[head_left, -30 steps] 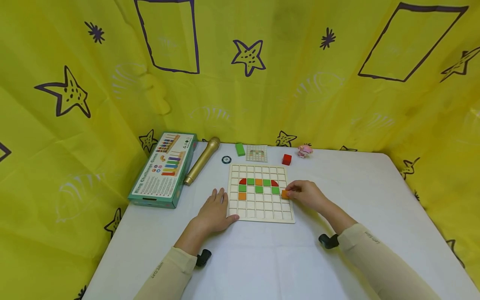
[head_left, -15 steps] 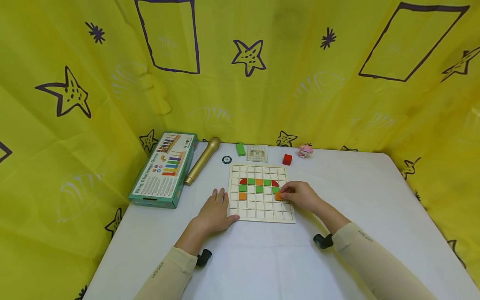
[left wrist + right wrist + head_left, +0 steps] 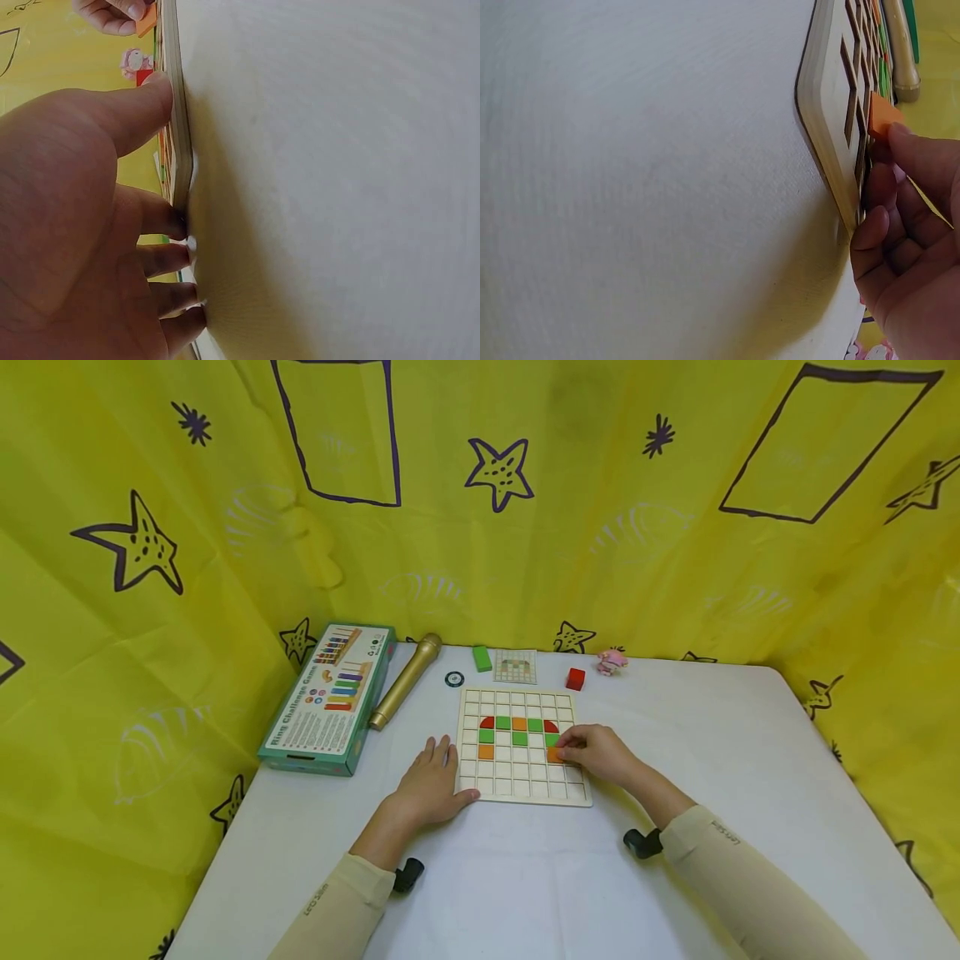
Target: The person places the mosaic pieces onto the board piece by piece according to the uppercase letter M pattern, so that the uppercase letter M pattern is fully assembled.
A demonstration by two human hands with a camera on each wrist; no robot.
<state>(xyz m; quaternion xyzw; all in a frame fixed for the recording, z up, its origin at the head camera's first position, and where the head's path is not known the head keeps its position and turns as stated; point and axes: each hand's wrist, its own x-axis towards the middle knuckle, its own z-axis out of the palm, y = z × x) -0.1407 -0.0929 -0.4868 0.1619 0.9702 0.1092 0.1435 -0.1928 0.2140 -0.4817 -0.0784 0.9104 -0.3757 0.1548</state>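
Note:
A wooden grid board lies on the white table, with red, green and orange tiles set in its upper rows. My right hand pinches an orange square tile and holds it over a cell at the board's right side; the right wrist view shows the orange tile at my fingertips against the board. My left hand lies flat on the table, fingers against the board's left edge.
A green game box and a gold microphone lie at the left. Behind the board are a black disc, a green block, a pattern card, a red cube and a pink toy. Yellow curtains surround the table.
My right hand has carried the orange tile leftward from the board's right edge onto the grid. The left hand has stayed put.

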